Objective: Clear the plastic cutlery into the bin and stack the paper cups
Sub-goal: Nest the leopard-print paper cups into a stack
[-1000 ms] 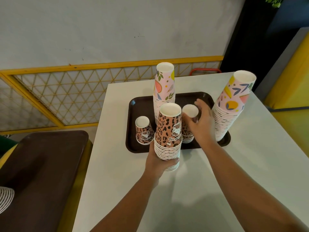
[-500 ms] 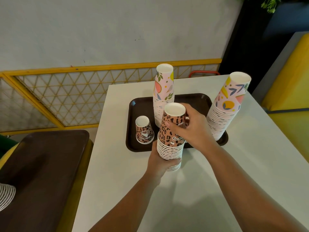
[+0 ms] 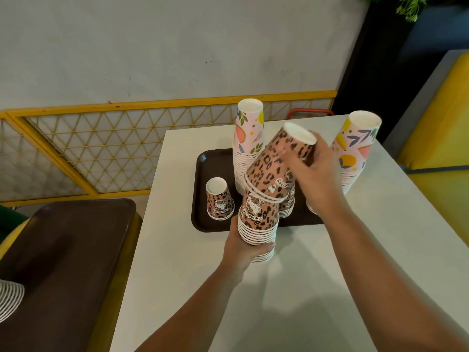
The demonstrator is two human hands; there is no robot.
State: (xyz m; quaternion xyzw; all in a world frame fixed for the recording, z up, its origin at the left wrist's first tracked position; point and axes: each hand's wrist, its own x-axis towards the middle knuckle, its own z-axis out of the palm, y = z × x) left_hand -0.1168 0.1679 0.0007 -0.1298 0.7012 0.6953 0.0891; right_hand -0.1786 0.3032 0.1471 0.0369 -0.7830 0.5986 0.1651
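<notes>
Leopard-print cups [image 3: 278, 162], a small nested bunch held upside down and tilted, sit partly over the top of the leopard-print stack [image 3: 257, 224], which stands at the near edge of the brown tray [image 3: 203, 199] on the white bench [image 3: 291, 288]. Right hand [image 3: 316, 176] reaches in from the right, its fingers curled round the tilted bunch near its upturned base, while the left hand [image 3: 243, 250] wraps round the stack's lower rims from the near side. One single leopard cup [image 3: 219, 199] stands inverted on the tray, with two tall pink floral stacks [image 3: 250, 138] [image 3: 355, 148] behind and to the right.
</notes>
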